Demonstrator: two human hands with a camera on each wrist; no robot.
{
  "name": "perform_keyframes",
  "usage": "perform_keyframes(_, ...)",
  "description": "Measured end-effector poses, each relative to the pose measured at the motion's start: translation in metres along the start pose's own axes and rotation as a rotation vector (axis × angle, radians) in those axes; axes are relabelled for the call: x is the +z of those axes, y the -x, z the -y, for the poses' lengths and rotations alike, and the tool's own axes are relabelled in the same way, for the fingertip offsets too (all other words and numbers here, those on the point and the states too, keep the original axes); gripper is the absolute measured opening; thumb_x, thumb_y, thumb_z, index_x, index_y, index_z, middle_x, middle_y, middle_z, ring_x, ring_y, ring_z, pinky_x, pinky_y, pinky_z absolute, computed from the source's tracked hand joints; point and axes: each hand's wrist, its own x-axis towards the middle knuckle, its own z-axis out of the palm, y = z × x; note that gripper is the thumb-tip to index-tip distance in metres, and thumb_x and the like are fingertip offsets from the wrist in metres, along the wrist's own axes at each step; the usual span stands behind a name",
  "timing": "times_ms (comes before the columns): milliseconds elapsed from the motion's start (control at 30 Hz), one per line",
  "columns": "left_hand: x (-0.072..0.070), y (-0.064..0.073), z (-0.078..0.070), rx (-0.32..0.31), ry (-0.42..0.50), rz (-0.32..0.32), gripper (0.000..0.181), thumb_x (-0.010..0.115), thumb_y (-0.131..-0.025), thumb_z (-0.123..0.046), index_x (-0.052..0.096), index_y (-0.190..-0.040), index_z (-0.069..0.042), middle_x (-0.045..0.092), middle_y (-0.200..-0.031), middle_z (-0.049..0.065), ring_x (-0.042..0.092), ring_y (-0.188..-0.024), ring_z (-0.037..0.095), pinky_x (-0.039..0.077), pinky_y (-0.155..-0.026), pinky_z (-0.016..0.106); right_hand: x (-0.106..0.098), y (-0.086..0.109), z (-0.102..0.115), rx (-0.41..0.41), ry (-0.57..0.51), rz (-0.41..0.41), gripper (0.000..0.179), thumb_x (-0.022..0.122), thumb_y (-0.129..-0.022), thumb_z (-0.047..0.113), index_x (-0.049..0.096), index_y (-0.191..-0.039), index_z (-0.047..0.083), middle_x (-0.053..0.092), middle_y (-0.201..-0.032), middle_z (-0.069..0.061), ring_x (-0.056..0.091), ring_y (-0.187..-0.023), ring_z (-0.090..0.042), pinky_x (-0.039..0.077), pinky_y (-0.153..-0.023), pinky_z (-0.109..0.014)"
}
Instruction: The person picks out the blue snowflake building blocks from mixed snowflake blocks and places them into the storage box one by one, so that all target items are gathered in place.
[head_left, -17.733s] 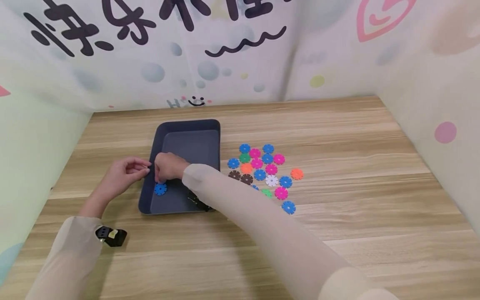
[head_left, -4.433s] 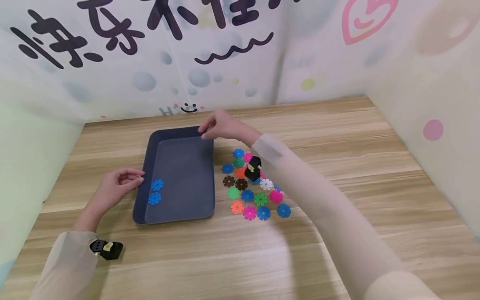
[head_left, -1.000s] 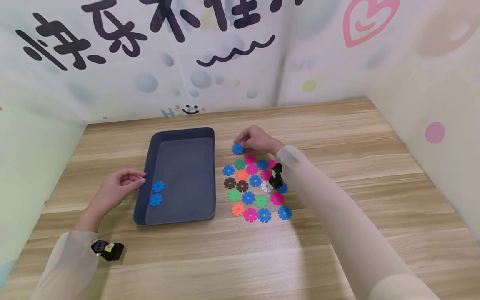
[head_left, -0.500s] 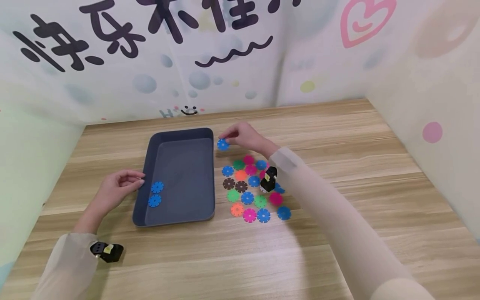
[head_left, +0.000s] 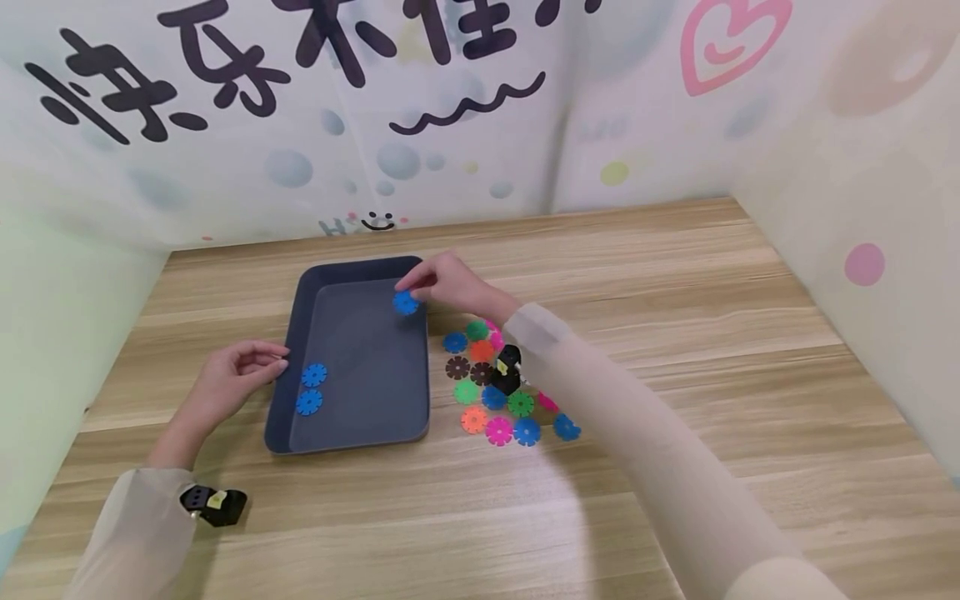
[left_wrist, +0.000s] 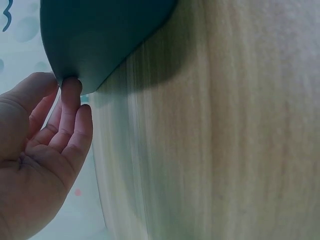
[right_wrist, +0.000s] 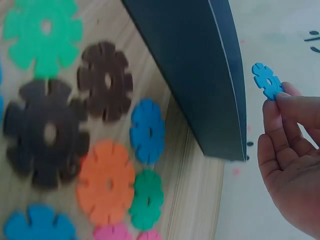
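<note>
Between thumb and fingertips my right hand (head_left: 454,282) pinches a blue notched plastic disc (head_left: 406,302), held over the far right corner of the dark grey tray (head_left: 360,444). The right wrist view shows that blue disc (right_wrist: 268,81) above the tray wall (right_wrist: 192,70). At the tray's left rim, the thumb and finger of my left hand (head_left: 238,375) pinch the edge; the left wrist view shows this grip on the tray (left_wrist: 100,40) closer. Two more blue discs, an upper one (head_left: 314,375) and a lower one (head_left: 309,402), lie inside the tray along its left side.
Right of the tray, several notched discs lie on the wooden table (head_left: 360,533): orange (head_left: 474,419), pink (head_left: 499,432), green (head_left: 521,404), brown (head_left: 457,367) and blue (head_left: 527,432). My right forearm covers part of this group. A printed wall cloth (head_left: 480,150) stands behind.
The right hand has carried the blue disc leftward, from beyond the loose discs to over the tray. The left hand has stayed at the rim. A second blue disc joined the first in the tray earlier.
</note>
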Motion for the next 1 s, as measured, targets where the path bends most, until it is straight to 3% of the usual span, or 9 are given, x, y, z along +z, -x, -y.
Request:
perform_keyframes(467,0.0,0.001,-0.001,-0.012,0.001,0.001,0.031,0.06,-0.09,-0.016,0.058,-0.11,0.008,0.064,-0.089,-0.007,0.059,-0.072,0.001,0.05,-0.062,0.019,0.034,-0.016,0.022,-0.079,0.042,0.095,0.02,0.059,-0.088,0.002,0.068,-0.106,0.002,0.065,-0.105,-0.008,0.059,-0.089,-0.012,0.046,-0.074,-0.016)
perform_keyframes(833,0.0,-0.001,0.0,-0.011,-0.005,-0.003,0.031,0.06,-0.09,-0.017,0.059,-0.109,0.008,0.062,-0.088,-0.011,0.06,-0.072,0.001,0.05,-0.063,0.018,0.052,-0.024,0.036,-0.066,0.032,0.084,0.019,0.061,-0.087,0.003,0.07,-0.103,0.004,0.067,-0.1,-0.005,0.059,-0.084,-0.008,0.045,-0.07,-0.013)
perform_keyframes(1000,-0.001,-0.001,0.001,-0.016,-0.015,0.0,0.032,0.06,-0.09,-0.018,0.059,-0.11,0.007,0.064,-0.089,-0.007,0.06,-0.072,0.001,0.05,-0.063,0.018,0.06,-0.029,0.038,-0.059,0.037,0.073,0.019,0.062,-0.087,0.003,0.07,-0.103,0.004,0.067,-0.1,-0.004,0.059,-0.083,-0.006,0.045,-0.069,-0.012)
